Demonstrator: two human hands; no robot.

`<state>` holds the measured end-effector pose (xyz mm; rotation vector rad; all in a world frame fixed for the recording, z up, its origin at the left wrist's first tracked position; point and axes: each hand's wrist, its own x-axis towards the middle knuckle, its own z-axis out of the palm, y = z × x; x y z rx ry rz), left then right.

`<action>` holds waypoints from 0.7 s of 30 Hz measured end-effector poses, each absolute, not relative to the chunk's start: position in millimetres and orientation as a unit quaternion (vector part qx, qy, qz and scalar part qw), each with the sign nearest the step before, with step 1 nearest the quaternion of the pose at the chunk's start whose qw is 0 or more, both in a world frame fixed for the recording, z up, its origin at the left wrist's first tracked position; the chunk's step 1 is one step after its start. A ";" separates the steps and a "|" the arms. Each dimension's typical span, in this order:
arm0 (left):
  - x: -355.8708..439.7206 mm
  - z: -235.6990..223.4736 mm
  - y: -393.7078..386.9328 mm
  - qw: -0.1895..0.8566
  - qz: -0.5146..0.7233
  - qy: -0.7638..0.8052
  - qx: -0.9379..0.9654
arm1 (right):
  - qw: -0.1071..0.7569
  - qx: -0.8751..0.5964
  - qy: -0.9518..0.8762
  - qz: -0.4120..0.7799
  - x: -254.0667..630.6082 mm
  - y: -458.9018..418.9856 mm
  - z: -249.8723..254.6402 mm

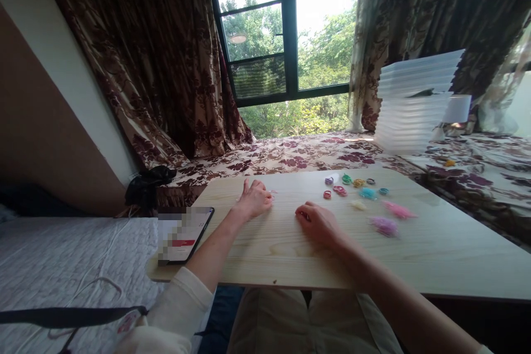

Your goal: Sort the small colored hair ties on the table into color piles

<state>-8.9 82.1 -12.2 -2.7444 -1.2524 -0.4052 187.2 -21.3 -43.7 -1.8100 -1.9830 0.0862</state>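
My left hand (254,200) rests on the pale wooden table (265,238), its fingers bent and closed over some thin pale pink bands (272,193) that show at the fingertips. To the right of it, my right hand (317,222) lies curled on the tabletop, thumb and fingers drawn together; whatever they hold is hidden. Beyond the right hand are small coiled bundles of coloured bands: purple (329,181), red (327,194), pink (340,191), green (346,178) and gold (359,182). Looser heaps lie nearer: light blue (368,193), cream (359,206), bright pink (399,210) and lilac (385,226).
A phone or tablet (194,238), partly blurred out, lies at the table's left edge. Behind the table, a flowered window seat (290,155) carries a tall white ridged stack (415,110) and a small lamp (457,109). A quilted bed (74,254) with cables is at left.
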 end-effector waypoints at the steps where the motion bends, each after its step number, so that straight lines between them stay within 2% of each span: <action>1: -8.1 -12.5 82.3 0.049 -0.134 -0.414 -0.899 | 0.226 -0.656 -0.719 0.031 187.4 -21.2 -43.9; 11: -8.5 -15.4 83.2 0.056 -0.152 -0.408 -0.899 | 0.229 -0.657 -0.717 0.034 187.2 -21.5 -44.0; 21: -11.0 -21.6 76.7 -0.029 -0.223 -0.464 -0.857 | 0.224 -0.654 -0.722 0.026 186.4 -22.9 -42.3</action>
